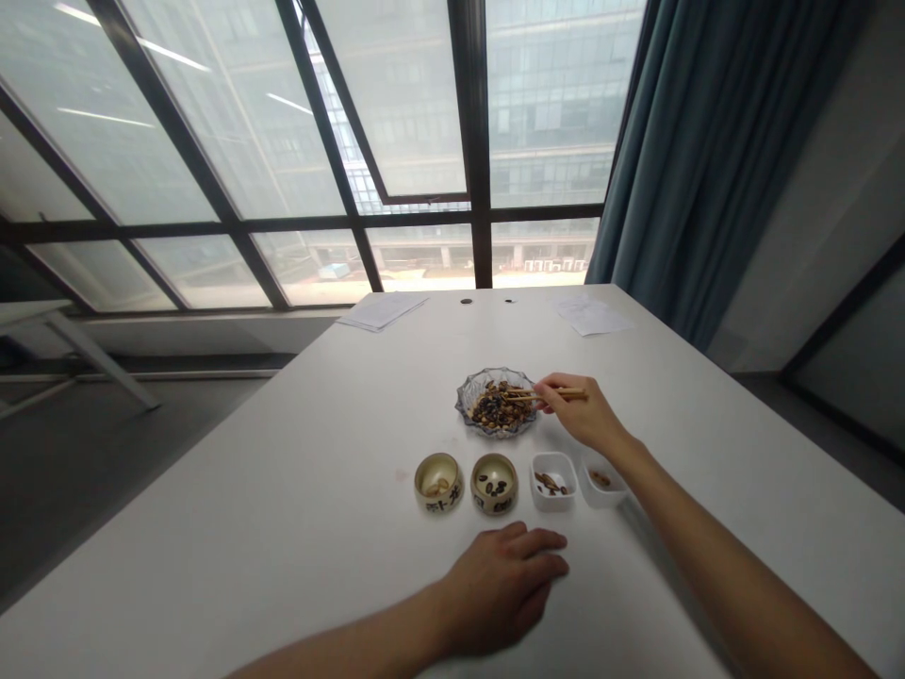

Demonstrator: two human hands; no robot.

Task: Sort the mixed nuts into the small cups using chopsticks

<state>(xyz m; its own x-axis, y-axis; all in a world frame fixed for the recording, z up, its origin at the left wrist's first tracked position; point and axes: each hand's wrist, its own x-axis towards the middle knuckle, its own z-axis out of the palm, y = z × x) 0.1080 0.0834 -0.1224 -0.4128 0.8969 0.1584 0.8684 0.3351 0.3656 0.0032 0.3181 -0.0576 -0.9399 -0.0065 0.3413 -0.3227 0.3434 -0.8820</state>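
My right hand grips a pair of wooden chopsticks, whose tips reach into a mixed heap of dark and brown seeds and nuts. The heap lies in a scalloped clear glass bowl. Palm down on the table, my left hand is empty with its fingers stretched out. Beyond it stand two ceramic bowls with dark lettering: the left bowl has a few pale pieces, the other several dark seeds. A white square dish holds brown pieces. My right forearm partly covers another white dish.
The white table runs toward the windows. Papers lie at its far left and far right corners. Two small dark spots show near the far edge. A blue curtain hangs on the right; another table stands at left.
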